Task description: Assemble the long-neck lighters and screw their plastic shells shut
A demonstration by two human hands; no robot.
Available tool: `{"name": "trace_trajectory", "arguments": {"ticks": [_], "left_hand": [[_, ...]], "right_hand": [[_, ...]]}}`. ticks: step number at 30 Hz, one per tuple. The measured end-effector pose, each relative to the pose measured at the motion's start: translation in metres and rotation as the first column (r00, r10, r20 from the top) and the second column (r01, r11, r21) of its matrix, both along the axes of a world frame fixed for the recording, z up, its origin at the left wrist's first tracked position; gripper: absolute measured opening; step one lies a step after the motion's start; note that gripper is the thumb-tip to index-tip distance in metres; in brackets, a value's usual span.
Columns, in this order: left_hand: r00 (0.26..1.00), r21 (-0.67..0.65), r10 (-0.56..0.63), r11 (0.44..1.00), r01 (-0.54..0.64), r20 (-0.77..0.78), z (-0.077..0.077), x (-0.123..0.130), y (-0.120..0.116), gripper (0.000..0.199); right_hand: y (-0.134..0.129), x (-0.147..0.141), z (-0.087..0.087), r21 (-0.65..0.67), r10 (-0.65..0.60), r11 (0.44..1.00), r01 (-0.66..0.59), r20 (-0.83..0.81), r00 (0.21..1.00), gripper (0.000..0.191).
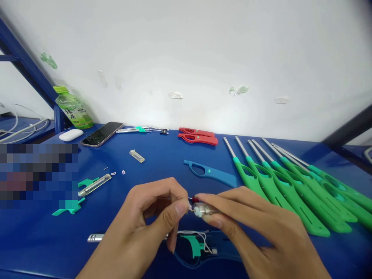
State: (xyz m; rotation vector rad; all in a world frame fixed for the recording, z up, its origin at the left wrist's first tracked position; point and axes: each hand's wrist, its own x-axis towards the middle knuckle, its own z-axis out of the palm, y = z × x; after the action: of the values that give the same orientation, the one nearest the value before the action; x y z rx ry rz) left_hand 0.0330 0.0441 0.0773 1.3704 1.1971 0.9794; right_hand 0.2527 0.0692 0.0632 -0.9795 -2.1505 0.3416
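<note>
My left hand [157, 217] is closed in a pinch on a small whitish piece [190, 207], held at the valve end of a clear fuel tank [205, 209]. That tank lies between the thumb and fingers of my right hand [258, 228]. Beside it, a dark red part with a thin metal pin [195, 199] shows near my right fingertips; the rest is hidden. Under both hands lies an opened blue lighter shell [186, 265], with a green trigger [194, 245], a white wire [207, 244] and a metal tube [95, 238] about it.
Several green long-neck lighters [281, 186] lie at right. A blue handle shell [212, 173] and red handle shells [200, 138] lie behind. At left are clear tanks [136, 155], green triggers [69, 208], tiny clips [123, 172], a phone [101, 133], a white case [71, 135] and a bottle [74, 108].
</note>
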Motion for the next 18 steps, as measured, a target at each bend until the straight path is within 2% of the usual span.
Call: {"name": "trace_trajectory", "arguments": {"ticks": [9,11,15,18], "left_hand": [[0.997,0.036,-0.003,0.999,0.006,-0.082,-0.003,-0.001,-0.004,0.032],[0.981,0.082,0.058,0.996,-0.043,-0.185,-0.006,-0.001,-0.008,0.037],[0.877,0.235,0.283,0.951,-0.203,-0.388,-0.012,0.002,-0.017,0.035],[0.865,0.267,0.294,0.944,-0.195,-0.406,-0.015,0.003,-0.020,0.028]], "right_hand": [[0.000,0.002,-0.001,0.026,0.004,1.000,-0.004,-0.012,1.000,0.023],[0.000,0.002,-0.001,0.020,0.009,1.000,-0.009,-0.017,1.000,0.024],[0.001,0.004,-0.003,-0.022,0.022,1.000,-0.022,0.001,1.000,0.033],[0.002,0.005,-0.004,-0.052,0.053,0.997,-0.052,0.021,0.998,0.036]]}}
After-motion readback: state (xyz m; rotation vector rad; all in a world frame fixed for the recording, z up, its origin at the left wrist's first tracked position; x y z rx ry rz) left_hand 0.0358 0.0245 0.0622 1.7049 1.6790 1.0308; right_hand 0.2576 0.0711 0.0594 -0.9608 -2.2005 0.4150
